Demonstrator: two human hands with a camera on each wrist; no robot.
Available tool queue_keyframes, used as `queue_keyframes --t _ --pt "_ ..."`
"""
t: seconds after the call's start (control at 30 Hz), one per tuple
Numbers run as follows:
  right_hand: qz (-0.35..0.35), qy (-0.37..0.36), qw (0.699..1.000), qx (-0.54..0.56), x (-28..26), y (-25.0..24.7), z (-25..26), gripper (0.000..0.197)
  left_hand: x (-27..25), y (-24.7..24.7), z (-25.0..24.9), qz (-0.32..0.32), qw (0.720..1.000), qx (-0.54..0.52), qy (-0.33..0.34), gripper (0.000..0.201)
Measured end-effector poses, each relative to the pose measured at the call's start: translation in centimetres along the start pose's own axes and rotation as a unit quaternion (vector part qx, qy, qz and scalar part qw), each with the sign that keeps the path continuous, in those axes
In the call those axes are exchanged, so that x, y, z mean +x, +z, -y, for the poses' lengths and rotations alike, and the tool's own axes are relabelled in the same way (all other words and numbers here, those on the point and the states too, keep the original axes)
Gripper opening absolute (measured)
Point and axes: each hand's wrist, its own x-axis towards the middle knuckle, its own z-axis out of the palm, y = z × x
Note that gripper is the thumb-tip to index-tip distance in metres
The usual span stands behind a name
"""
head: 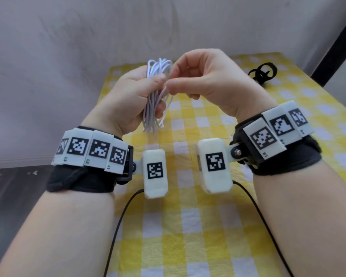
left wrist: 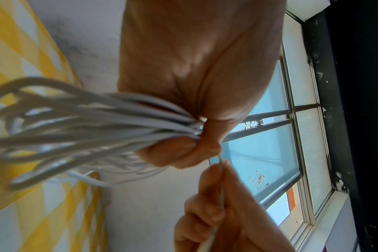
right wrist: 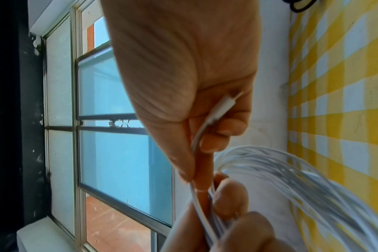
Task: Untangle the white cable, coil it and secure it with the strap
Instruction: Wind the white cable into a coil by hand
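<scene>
The white cable (head: 155, 96) is already gathered into a hank of long loops, so untangling and most of the coiling appear done; the tail end is left to be tucked, and strapping is not yet begun. The bundle is gripped mid-length by the left hand (head: 132, 96), raised above the tabletop (head: 198, 226). The plug end (right wrist: 223, 107) is pinched by the right hand (head: 204, 80). Farther right, the black strap (head: 263, 73) lies untouched.
</scene>
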Motion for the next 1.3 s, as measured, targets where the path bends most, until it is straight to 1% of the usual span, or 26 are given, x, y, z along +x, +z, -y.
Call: queue_keyframes --t 0.07,0.13,0.2,0.23,0.3,0.33,0.4,0.43,0.47,0.53,0.57,0.6,0.67,0.73,0.77,0.8,0.87,0.93,1.0,1.13,1.2,1.23,1.27,1.3 --pt "-0.021 -0.011 1.000 0.011 0.0 -0.3 -0.1 0.014 0.1 -0.1 -0.1 0.019 0.999 -0.027 -0.029 0.019" --pt "-0.067 -0.019 0.997 0.019 0.3 -0.4 -0.4 0.017 0.2 -0.2 -0.2 0.037 0.996 -0.049 -0.061 0.023" --pt "-0.113 -0.031 0.993 0.003 0.7 -0.2 -0.8 0.023 0.3 -0.3 -0.1 0.055 0.992 -0.062 -0.092 0.028" --pt "-0.123 -0.038 0.992 -0.006 0.8 -0.1 -0.9 0.024 0.3 -0.3 -0.1 0.069 0.990 -0.065 -0.105 0.034" --pt "-0.106 -0.048 0.993 -0.008 1.0 0.2 -0.9 0.021 0.3 -0.2 0.0 0.098 0.986 -0.066 -0.115 0.043" --pt "-0.087 -0.051 0.995 -0.005 1.0 0.3 -1.0 0.019 0.2 -0.2 0.1 0.108 0.985 -0.066 -0.113 0.041" --pt "-0.065 -0.057 0.996 -0.018 1.0 0.5 -0.9 0.015 0.1 -0.3 0.0 0.128 0.983 -0.075 -0.110 0.028" --pt "-0.073 -0.059 0.995 -0.038 1.0 0.5 -1.0 0.013 0.1 -0.5 0.0 0.138 0.980 -0.089 -0.116 0.021" --pt "-0.090 -0.059 0.992 -0.061 1.1 0.4 -1.1 0.013 0.1 -0.6 0.0 0.150 0.975 -0.108 -0.127 0.019" --pt "-0.119 -0.048 0.989 -0.078 1.2 0.1 -1.4 0.010 0.0 -0.8 0.0 0.177 0.959 -0.157 -0.154 0.022" --pt "-0.123 -0.040 0.988 -0.078 1.2 -0.1 -1.5 0.011 0.0 -0.7 0.0 0.194 0.950 -0.184 -0.163 0.024" --pt "-0.118 -0.031 0.990 -0.072 1.2 -0.2 -1.6 0.018 0.0 -0.7 0.1 0.211 0.939 -0.211 -0.170 0.026" --pt "-0.086 0.000 0.995 -0.052 1.2 -0.2 -1.6 0.038 0.1 -0.6 0.1 0.244 0.915 -0.265 -0.183 0.028" --pt "-0.053 0.030 0.997 -0.053 1.0 0.0 -1.5 0.050 0.2 -0.7 0.0 0.267 0.890 -0.310 -0.199 0.027" --pt "-0.045 0.028 0.997 -0.056 1.0 0.0 -1.6 0.052 0.1 -0.8 0.0 0.267 0.887 -0.316 -0.204 0.026" --pt "-0.041 0.020 0.997 -0.057 0.9 0.1 -1.7 0.053 0.1 -0.8 0.0 0.256 0.893 -0.305 -0.208 0.026" --pt "-0.047 0.018 0.997 -0.066 0.8 0.0 -1.8 0.051 0.2 -0.6 -0.1 0.218 0.917 -0.258 -0.212 0.027" --pt "-0.059 0.037 0.995 -0.076 0.8 -0.1 -1.8 0.048 0.4 -0.2 -0.4 0.191 0.931 -0.218 -0.221 0.031" --pt "-0.071 0.051 0.992 -0.091 0.8 -0.5 -1.8 0.049 0.9 0.5 -0.8 0.169 0.940 -0.181 -0.234 0.038" --pt "-0.103 0.081 0.983 -0.131 1.3 -2.0 -1.7 0.052 1.9 2.1 -1.6 0.127 0.950 -0.138 -0.252 0.038" --pt "-0.147 0.102 0.968 -0.174 1.7 -3.5 -2.2 0.056 2.5 2.7 -1.9 0.111 0.952 -0.130 -0.256 0.039" --pt "-0.171 0.113 0.957 -0.206 2.0 -4.5 -2.8 0.055 2.9 2.9 -2.0 0.102 0.952 -0.129 -0.258 0.039" --pt "-0.188 0.134 0.941 -0.246 2.3 -5.7 -3.6 0.050 3.1 3.1 -2.1 0.095 0.952 -0.131 -0.260 0.040" --pt "-0.197 0.169 0.919 -0.298 2.4 -6.8 -4.5 0.045 3.5 3.3 -2.1 0.089 0.952 -0.134 -0.262 0.040"
